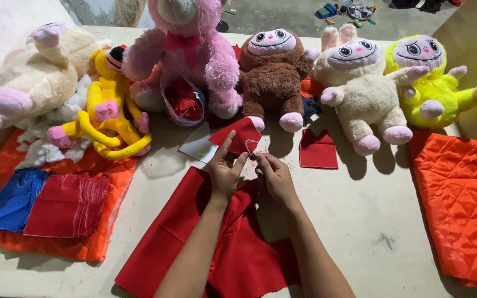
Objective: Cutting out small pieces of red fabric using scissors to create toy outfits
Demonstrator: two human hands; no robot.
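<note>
Beige worktop, plush toys lined up along the far side. Left hand fingers pinch a small red felt piece; right hand fingers press together on something tiny, can't make it out.

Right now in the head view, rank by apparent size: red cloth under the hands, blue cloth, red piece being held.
1. Red cloth, nearest the camera
2. Blue cloth
3. Held red piece, pinched by left hand

pink plush toy's head cut off by top edge, small floor items too blurred
</note>
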